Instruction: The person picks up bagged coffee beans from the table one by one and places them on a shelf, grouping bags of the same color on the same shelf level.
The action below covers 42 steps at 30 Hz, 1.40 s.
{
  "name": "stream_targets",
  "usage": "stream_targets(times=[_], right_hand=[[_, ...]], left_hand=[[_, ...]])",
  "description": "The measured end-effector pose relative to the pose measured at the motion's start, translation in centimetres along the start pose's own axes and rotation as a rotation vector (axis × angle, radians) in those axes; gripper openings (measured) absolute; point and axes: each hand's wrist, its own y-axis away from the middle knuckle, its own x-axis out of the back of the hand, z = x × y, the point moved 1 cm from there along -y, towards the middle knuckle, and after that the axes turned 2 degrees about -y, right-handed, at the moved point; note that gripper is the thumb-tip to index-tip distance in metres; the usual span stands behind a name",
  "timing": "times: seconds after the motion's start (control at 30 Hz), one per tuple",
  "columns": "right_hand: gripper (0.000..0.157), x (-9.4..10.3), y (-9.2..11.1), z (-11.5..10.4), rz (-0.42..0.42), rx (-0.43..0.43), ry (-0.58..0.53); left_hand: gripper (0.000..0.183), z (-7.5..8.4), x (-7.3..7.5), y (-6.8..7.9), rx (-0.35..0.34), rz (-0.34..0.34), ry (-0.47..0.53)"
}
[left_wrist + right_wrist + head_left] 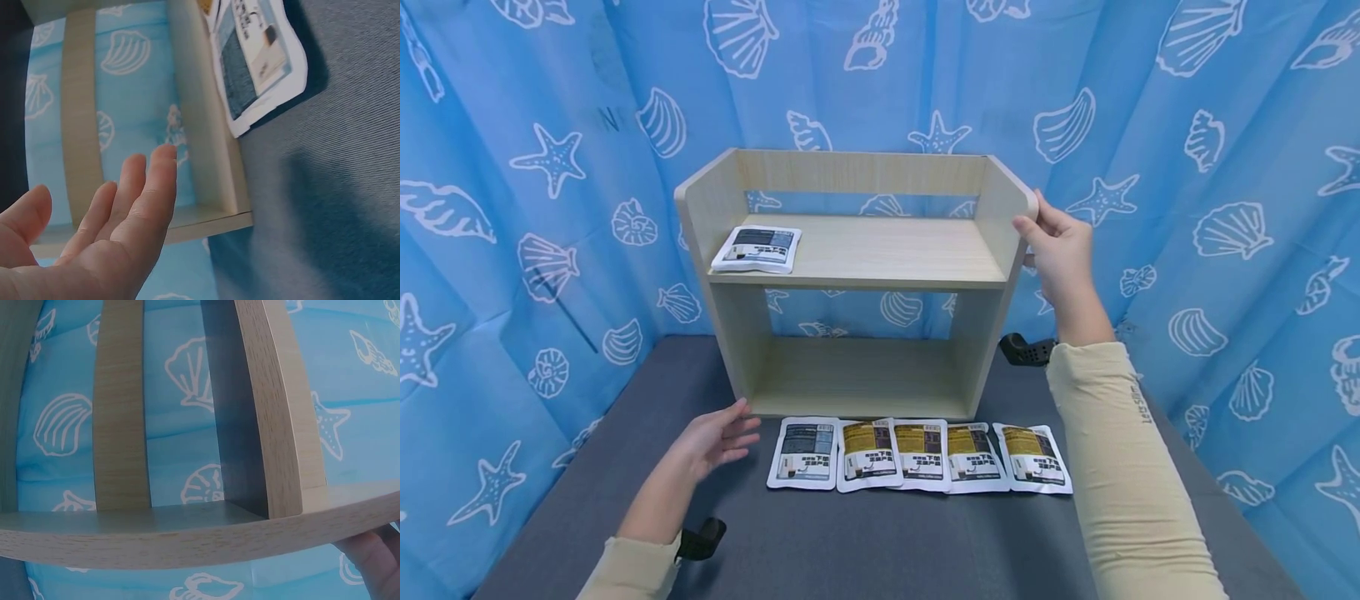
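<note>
A small wooden two-tier shelf (865,287) stands on the dark table. My right hand (1060,250) grips the upper front edge of its right side panel; in the right wrist view, part of that hand (375,559) shows at the panel edge. Beside the shelf's lower left corner is my left hand (718,442), fingers loosely extended and holding nothing. On the upper board's left end lies a white-edged pouch with a dark label (758,248). In front of the shelf lie a dark-labelled pouch (805,454) and several yellow-labelled pouches (920,454) in a row, some overlapping.
A blue curtain (880,75) with white shell and starfish prints hangs behind and around the grey table (880,542). Black wrist cameras (702,539) are worn on both wrists. The shelf's lower board (857,375) sits just behind the row of pouches.
</note>
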Motion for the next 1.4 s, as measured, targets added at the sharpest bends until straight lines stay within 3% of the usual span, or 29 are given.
stream_targets(times=[0.47, 1.0, 1.2, 1.4], right_hand=[[0.053, 0.1, 0.3, -0.1, 0.008, 0.015, 0.000], [0.052, 0.0, 0.2, 0.0, 0.010, 0.018, -0.023], [0.052, -0.1, 0.3, -0.1, 0.009, 0.020, -0.036], [0.052, 0.0, 0.4, -0.1, 0.010, 0.014, -0.035]], left_hand=[[0.066, -2.2, -0.9, -1.0, 0.054, 0.040, -0.033], [0.058, -3.9, -1.0, -2.3, 0.179, 0.048, -0.009], [0.046, -4.5, -1.1, -2.8, 0.241, 0.030, -0.038], [0.046, -4.8, -2.1, -3.3, 0.257, 0.111, -0.098]])
